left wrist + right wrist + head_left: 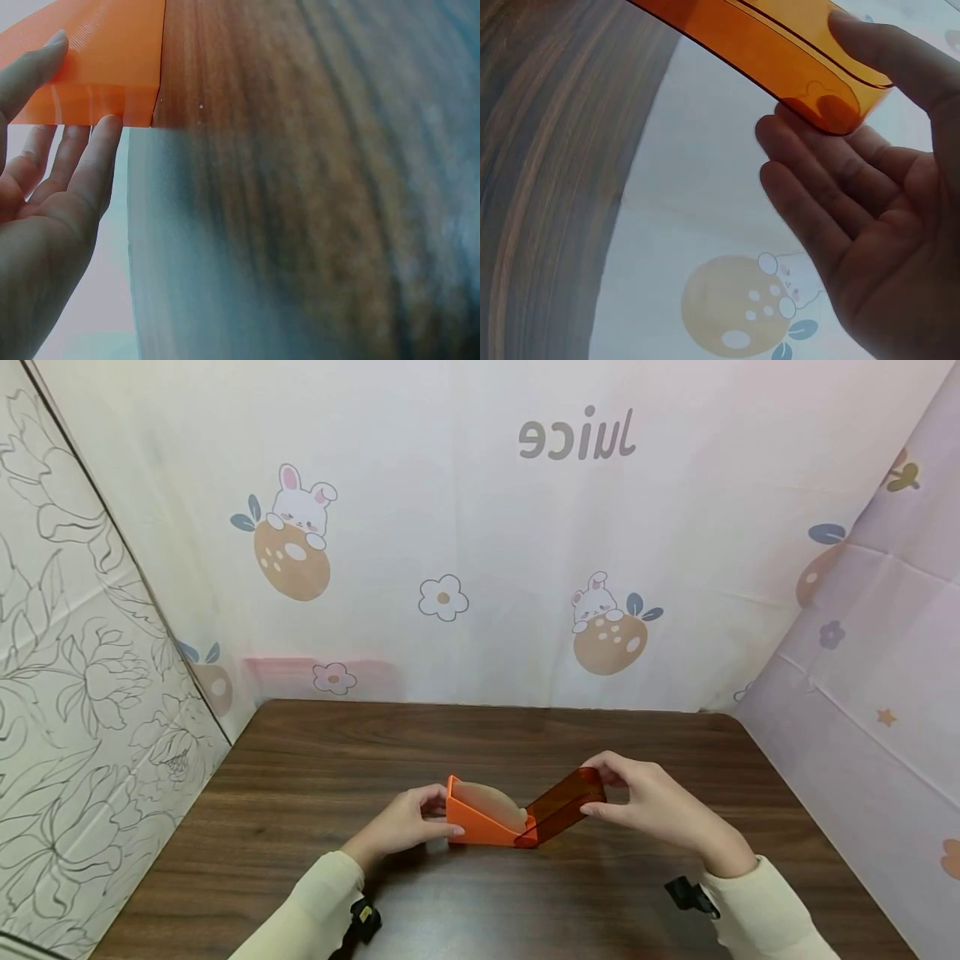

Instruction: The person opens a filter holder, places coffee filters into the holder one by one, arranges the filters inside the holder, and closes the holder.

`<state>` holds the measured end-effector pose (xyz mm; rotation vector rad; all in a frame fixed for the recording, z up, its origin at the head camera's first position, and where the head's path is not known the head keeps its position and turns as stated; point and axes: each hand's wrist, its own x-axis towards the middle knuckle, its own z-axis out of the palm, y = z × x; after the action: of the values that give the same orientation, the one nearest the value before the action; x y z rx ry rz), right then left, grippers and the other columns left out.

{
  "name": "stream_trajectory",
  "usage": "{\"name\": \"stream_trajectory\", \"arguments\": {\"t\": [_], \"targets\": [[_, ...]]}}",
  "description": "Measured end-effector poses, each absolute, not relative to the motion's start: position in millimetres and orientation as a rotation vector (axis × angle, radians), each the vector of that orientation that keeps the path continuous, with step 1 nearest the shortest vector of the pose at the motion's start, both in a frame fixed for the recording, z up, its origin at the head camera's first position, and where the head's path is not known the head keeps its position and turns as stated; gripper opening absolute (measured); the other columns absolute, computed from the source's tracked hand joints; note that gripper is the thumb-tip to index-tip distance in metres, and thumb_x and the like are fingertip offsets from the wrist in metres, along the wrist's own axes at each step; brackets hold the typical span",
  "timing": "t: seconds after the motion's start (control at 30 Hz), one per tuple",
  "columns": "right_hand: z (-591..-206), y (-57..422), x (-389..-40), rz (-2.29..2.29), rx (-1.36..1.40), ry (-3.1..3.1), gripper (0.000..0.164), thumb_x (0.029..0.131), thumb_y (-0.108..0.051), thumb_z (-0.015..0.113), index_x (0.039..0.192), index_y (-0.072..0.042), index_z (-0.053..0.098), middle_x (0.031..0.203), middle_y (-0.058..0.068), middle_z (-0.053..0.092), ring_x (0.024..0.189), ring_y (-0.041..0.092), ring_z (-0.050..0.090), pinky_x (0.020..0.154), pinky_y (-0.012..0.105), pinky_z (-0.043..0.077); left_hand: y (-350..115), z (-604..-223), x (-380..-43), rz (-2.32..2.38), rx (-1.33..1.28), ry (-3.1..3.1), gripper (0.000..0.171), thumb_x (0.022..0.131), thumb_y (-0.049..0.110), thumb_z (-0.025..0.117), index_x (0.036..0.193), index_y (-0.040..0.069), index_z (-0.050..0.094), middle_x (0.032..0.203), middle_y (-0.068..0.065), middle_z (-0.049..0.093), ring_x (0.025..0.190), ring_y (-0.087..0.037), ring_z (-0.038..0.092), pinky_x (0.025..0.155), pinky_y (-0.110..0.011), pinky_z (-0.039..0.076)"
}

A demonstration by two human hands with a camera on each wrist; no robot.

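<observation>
A wedge-shaped orange case [480,822] sits on the table with its see-through amber lid [566,806] swung out to the right from a low pivot. Inside the case stands a tan, round-edged flat piece [491,802], its lower part hidden by the case wall. My left hand [405,822] grips the case's tall left end, thumb on the near side and fingers at the end and behind. At the lid's raised free end, my right hand [645,797] pinches it between thumb and fingers. The right wrist view shows that lid end [832,112] over the fingertips.
The dark wood-grain table [360,743] ends at a pale printed curtain [450,527] behind. More printed cloth hangs at the left [82,677] and right sides. A small black device [365,918] is worn at each wrist.
</observation>
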<state>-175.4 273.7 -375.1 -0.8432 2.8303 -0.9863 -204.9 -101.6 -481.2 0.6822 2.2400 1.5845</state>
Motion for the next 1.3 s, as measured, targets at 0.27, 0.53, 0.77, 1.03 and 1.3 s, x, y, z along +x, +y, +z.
{"name": "stream_trajectory", "arguments": {"t": [0.27,0.53,0.77,1.03,1.3], "targets": [[-376,265,-179,-1.025,-0.910,2.838,0.043,0.086,-0.037,0.080,0.121,-0.022,0.060,0.101,-0.016,0.067,0.093,0.007,0.065,0.077,0.033,0.057,-101,-482,-206,1.557,0.686,2.254,0.032,0.086,0.023,0.082,0.112,0.013,0.066,0.106,0.003,0.070,0.104,-0.015,0.066,0.089,-0.027,0.053],[-379,257,-181,-1.088,-0.970,2.842,0.044,0.087,-0.035,0.080,0.124,-0.021,0.060,0.101,-0.016,0.067,0.092,0.008,0.065,0.081,0.033,0.057,-102,-481,-206,1.549,0.684,2.258,0.032,0.087,0.025,0.082,0.113,0.015,0.066,0.107,0.005,0.070,0.104,-0.014,0.066,0.089,-0.027,0.053],[-385,247,-182,-1.149,-1.004,2.853,0.047,0.086,-0.035,0.081,0.126,-0.022,0.060,0.104,-0.017,0.067,0.093,0.006,0.066,0.082,0.034,0.057,-103,-484,-207,1.545,0.710,2.267,0.032,0.087,0.024,0.081,0.112,0.012,0.066,0.106,0.003,0.070,0.103,-0.014,0.066,0.089,-0.028,0.054],[-389,233,-184,-1.231,-1.052,2.838,0.050,0.084,-0.031,0.083,0.127,-0.019,0.059,0.106,-0.014,0.069,0.094,0.007,0.068,0.084,0.037,0.058,-103,-484,-208,1.559,0.711,2.247,0.032,0.087,0.024,0.081,0.112,0.012,0.065,0.107,0.003,0.069,0.103,-0.015,0.066,0.088,-0.028,0.054],[-388,224,-187,-1.258,-1.045,2.804,0.051,0.084,-0.036,0.081,0.128,-0.023,0.059,0.106,-0.015,0.068,0.096,0.008,0.067,0.084,0.040,0.058,-103,-483,-207,1.564,0.698,2.248,0.032,0.087,0.023,0.081,0.112,0.012,0.066,0.106,0.003,0.070,0.103,-0.015,0.066,0.088,-0.027,0.054]]}}
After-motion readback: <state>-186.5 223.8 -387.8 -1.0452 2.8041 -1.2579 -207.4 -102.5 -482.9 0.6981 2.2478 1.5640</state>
